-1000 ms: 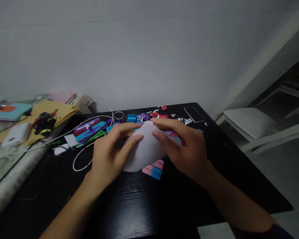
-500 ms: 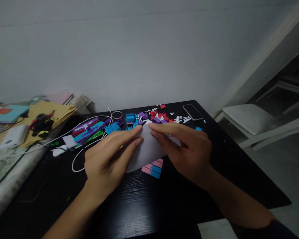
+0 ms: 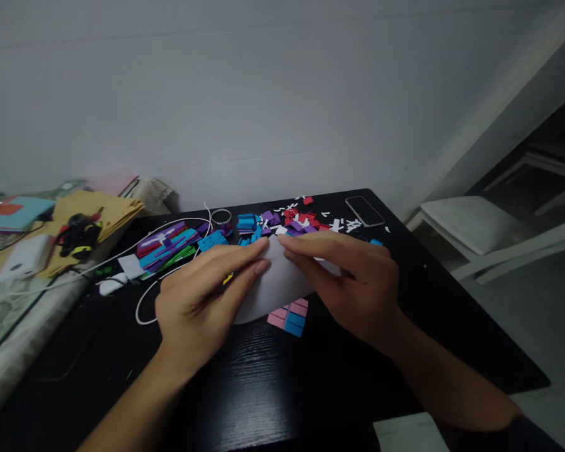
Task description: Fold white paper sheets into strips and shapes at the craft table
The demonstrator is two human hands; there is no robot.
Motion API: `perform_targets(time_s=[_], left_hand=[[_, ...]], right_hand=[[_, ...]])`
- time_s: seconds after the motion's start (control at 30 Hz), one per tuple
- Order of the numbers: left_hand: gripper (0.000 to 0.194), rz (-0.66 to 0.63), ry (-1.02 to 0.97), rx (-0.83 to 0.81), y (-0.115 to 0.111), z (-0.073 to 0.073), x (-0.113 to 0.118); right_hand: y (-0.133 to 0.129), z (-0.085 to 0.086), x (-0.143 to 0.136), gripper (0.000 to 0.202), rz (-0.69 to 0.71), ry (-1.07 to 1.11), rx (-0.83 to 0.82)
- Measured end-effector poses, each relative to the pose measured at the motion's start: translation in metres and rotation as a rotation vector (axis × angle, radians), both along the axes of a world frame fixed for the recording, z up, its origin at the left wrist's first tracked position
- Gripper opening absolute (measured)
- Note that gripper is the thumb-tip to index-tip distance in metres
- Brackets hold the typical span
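Observation:
A sheet of white paper [image 3: 275, 285] is held up above the black table, tilted, its upper edge pinched from both sides. My left hand [image 3: 207, 289] grips it between thumb and forefinger near the top left. At the top right, my right hand [image 3: 351, 282] pinches the same sheet, its thumb and forefinger close to the left fingertips. Below the sheet's lower edge lie pink and blue paper pieces [image 3: 289, 317] in a small block, partly covered by it. A bit of yellow shows by the left thumb; what it is I cannot make out.
Red paper squares [image 3: 306, 220], white scraps and purple pieces lie behind the hands. Blue bundles [image 3: 247, 223] and a pile of coloured strips [image 3: 169, 246] are farther left, beside a white cable [image 3: 140, 309]. A phone-shaped frame [image 3: 365, 211] lies back right; a white chair [image 3: 466, 225] stands beyond.
My left hand has shifted very slightly left and the paper's left side with it. More of the yellow bit shows. Both hands keep their pinch.

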State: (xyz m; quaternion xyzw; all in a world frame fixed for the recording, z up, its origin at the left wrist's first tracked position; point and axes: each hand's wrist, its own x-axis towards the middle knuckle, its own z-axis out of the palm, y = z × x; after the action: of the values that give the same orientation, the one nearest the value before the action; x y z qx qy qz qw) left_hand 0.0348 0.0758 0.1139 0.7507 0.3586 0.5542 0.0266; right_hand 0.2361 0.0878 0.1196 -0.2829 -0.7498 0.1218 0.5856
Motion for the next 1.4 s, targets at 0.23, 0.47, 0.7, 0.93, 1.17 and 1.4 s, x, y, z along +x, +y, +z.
perform_targets(time_s=[0.23,0.47,0.7,0.93,1.17,1.4], left_hand=[[0.052,0.011,-0.07,-0.022,0.001,-0.004,0.002],[0.05,-0.001,-0.055,0.04,0.002,-0.003,0.004],[0.048,0.003,-0.086,0.093,0.002,-0.003,0.005],[0.049,-0.018,-0.068,0.058,0.0,0.0,0.005],[0.048,-0.033,-0.063,0.048,0.0,0.0,0.004],[0.022,-0.052,-0.153,-0.325,0.0,0.004,0.004]], right_hand=[[-0.006,0.004,-0.001,0.024,-0.133,-0.007,-0.065],[-0.014,0.007,-0.003,0.025,-0.169,-0.001,-0.087],[-0.016,0.01,-0.003,0.023,-0.177,-0.012,-0.062],[-0.012,0.007,-0.002,0.021,-0.092,-0.025,0.004],[-0.01,0.005,-0.001,0.022,-0.073,-0.013,-0.034],[-0.009,0.002,-0.003,0.019,-0.091,-0.062,-0.116]])
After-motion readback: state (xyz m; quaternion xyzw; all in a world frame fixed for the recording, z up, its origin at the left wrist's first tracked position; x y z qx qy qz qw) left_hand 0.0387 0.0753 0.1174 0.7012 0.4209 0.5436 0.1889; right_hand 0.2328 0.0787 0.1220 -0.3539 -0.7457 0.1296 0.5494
